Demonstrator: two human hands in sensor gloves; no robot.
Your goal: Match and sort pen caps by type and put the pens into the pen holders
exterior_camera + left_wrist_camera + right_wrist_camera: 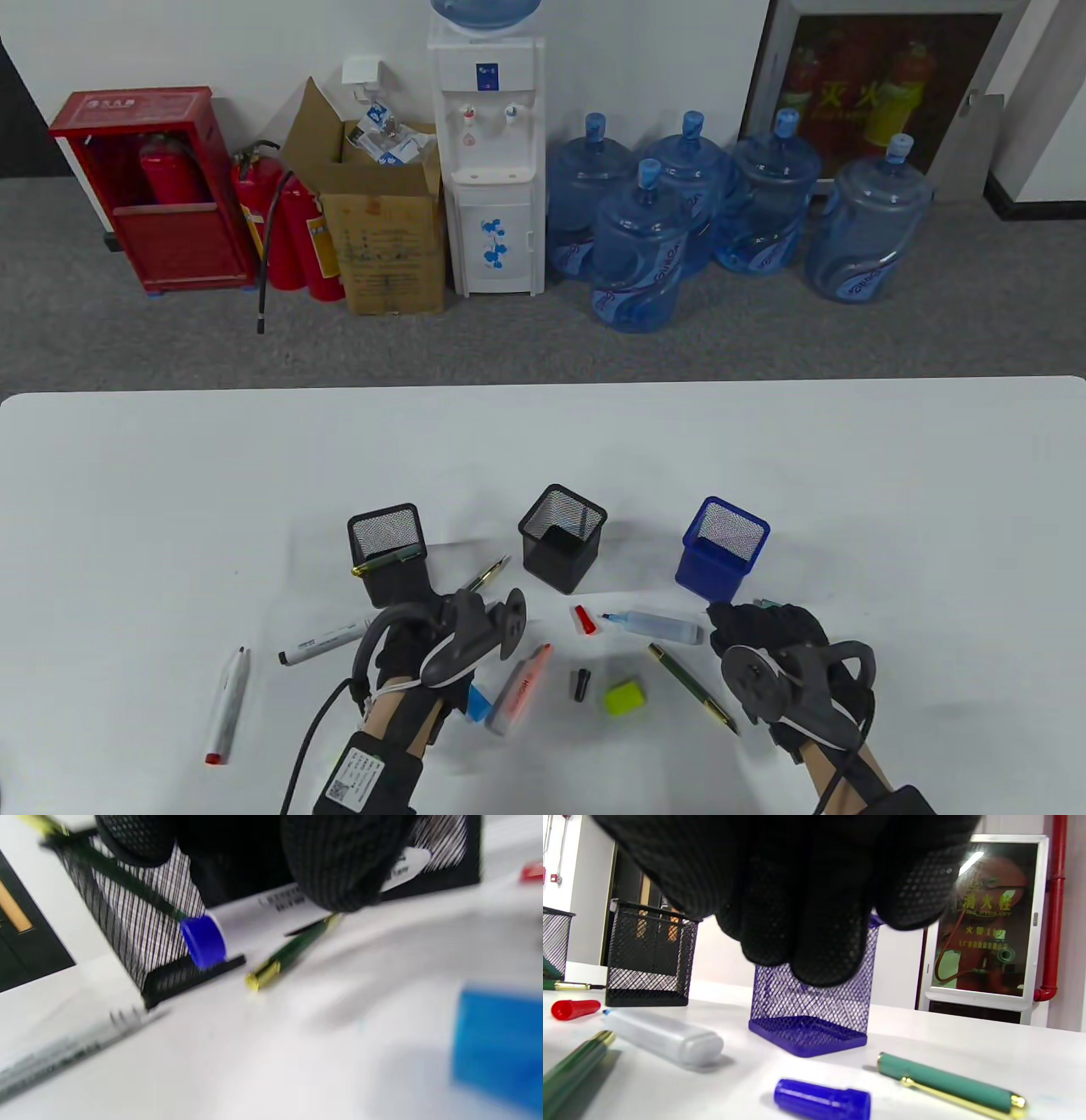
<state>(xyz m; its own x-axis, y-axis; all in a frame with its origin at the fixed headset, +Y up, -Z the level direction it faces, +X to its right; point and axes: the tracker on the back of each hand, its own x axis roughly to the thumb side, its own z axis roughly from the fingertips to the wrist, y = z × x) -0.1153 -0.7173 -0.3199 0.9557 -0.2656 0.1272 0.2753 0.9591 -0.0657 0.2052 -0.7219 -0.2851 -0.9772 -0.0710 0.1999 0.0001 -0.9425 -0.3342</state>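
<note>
Three mesh pen holders stand in a row: a left black one [383, 543] with a green pen across its rim, a middle black one [562, 548] and a blue one [724, 548]. My left hand [424, 637] is just in front of the left holder. In the blurred left wrist view its fingertips [339, 870] grip a white marker with a blue end [203, 940], beside a green pen with gold trim [288, 952]. My right hand [764, 632] hovers in front of the blue holder [810, 1014]. Its fingers [814, 942] hang empty above a blue cap [823, 1103] and a teal cap with a gold clip [950, 1086].
On the table lie a white marker with a black cap [327, 641], a white pen with a red end [226, 706], an orange highlighter [519, 688], a black cap [579, 684], a yellow-green cap [624, 696], a red cap [584, 620], a clear highlighter [653, 626] and a green pen [691, 686].
</note>
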